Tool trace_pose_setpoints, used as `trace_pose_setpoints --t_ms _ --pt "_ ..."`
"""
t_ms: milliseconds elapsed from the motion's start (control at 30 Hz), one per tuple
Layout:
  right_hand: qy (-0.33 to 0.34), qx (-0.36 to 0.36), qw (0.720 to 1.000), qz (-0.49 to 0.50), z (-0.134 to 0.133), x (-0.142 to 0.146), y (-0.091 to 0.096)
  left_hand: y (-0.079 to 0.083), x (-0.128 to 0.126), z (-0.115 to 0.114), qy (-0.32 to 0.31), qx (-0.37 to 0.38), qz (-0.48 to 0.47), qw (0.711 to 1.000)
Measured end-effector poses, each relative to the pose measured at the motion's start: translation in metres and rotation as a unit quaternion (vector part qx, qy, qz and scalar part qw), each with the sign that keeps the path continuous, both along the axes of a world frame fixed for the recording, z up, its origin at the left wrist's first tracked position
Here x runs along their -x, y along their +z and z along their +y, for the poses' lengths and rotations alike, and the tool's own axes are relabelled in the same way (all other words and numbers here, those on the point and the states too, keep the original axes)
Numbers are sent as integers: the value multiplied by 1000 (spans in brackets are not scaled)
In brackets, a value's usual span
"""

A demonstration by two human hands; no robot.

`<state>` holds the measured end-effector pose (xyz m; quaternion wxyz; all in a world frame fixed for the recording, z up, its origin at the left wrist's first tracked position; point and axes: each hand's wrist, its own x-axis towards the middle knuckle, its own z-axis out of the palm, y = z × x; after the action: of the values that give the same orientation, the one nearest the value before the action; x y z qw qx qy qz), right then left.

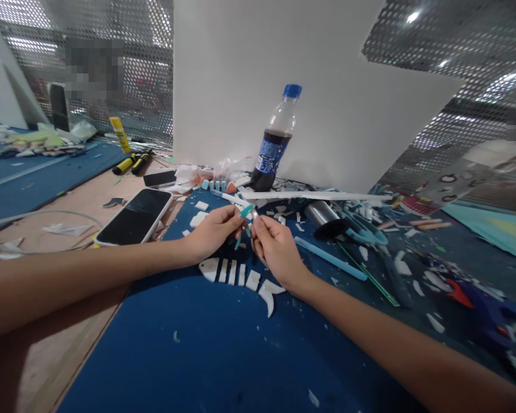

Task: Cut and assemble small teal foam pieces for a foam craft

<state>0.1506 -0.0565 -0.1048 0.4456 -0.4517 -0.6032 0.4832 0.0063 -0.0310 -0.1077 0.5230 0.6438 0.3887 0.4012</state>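
Note:
My left hand (217,229) and my right hand (277,244) meet over the blue mat (176,344), fingers pinched close together. A teal tip (246,210) shows at my left thumb, and a shiny grey one at my right thumb; these look like long nails. What the fingertips hold is too small to make out. Just below the hands lie white foam pieces in the shape of a fish skeleton: a rounded head (209,269) with an eye hole, several narrow strips (233,272), a wider block (253,280) and a forked tail (270,295).
A cola bottle (272,143) stands behind the hands, before a white board (258,69). A phone (135,218) lies left. To the right are a wire spool (324,219), a light-blue strip (331,258), scattered foam scraps and a blue-and-red tool (485,315). Yellow-handled cutters (133,162) lie far left.

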Motion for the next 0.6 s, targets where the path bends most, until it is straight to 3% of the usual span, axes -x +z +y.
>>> trace_pose_setpoints --t_ms 167,333,600 --pt "13 20 1000 20 3 1 -2 -2 1 1 -17 -57 14 998" --pt "27 36 997 61 9 1 -6 2 3 0 34 -135 90 986" --pt "121 95 979 131 17 -7 -5 24 4 -2 67 -328 268 904"
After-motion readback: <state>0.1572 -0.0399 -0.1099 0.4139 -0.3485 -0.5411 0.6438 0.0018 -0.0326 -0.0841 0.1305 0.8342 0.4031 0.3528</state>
